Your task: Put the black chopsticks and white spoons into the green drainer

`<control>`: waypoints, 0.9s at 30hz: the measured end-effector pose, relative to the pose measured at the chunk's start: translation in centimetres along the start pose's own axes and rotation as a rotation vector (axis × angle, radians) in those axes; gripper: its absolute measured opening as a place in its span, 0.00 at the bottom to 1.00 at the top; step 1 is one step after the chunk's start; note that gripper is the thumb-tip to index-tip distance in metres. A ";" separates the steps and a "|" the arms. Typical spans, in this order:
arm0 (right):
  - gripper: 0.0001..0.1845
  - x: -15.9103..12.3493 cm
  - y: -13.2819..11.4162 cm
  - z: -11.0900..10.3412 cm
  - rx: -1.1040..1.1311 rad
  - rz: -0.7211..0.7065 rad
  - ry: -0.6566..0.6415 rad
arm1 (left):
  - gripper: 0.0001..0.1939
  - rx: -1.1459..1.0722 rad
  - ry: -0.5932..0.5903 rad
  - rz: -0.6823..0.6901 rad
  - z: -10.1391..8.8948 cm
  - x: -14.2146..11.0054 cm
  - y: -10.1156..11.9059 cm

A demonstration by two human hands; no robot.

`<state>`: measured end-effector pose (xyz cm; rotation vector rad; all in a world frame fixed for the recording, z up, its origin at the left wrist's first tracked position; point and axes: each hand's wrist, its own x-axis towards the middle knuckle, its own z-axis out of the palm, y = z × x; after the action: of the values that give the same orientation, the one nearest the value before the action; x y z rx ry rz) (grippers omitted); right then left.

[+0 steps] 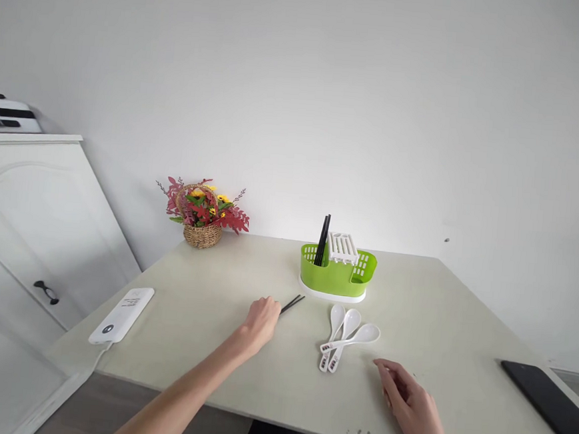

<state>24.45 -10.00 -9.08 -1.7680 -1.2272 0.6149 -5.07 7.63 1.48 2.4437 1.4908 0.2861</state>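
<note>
My left hand (pixel 260 323) is closed around the near end of a pair of black chopsticks (pixel 293 303), whose tips lie on the table pointing toward the green cutlery holder (pixel 335 277). More black chopsticks (pixel 322 240) stand upright in that holder's left compartment. Three white spoons (pixel 344 335) lie on the table just in front of the holder. My right hand (pixel 408 395) rests on the table to the right of the spoons, fingers loosely curled and apart, holding nothing.
A wicker basket of red and yellow flowers (pixel 202 214) stands at the back left of the table (pixel 218 365). A white power bank (pixel 122 315) lies near the left edge, a black tablet (pixel 548 402) at the right edge. A white cabinet (pixel 28 223) stands left.
</note>
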 end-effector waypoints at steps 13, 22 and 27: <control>0.30 -0.1 -1.4 0.3 0.107 -0.019 -0.025 | 0.15 -0.653 0.171 0.091 -2.3 -2.8 -0.7; 0.25 -1.7 -8.3 4.4 0.195 -0.191 -0.149 | 0.20 -1.069 0.271 0.028 0.3 -5.5 0.7; 0.27 -2.7 -11.6 6.2 0.316 -0.205 -0.236 | 0.21 -1.302 0.251 -0.048 0.2 -6.6 2.2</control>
<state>12.88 -8.60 -2.40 -1.3166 -1.3658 0.8621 -6.12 0.78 1.80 1.3248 0.8959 1.1415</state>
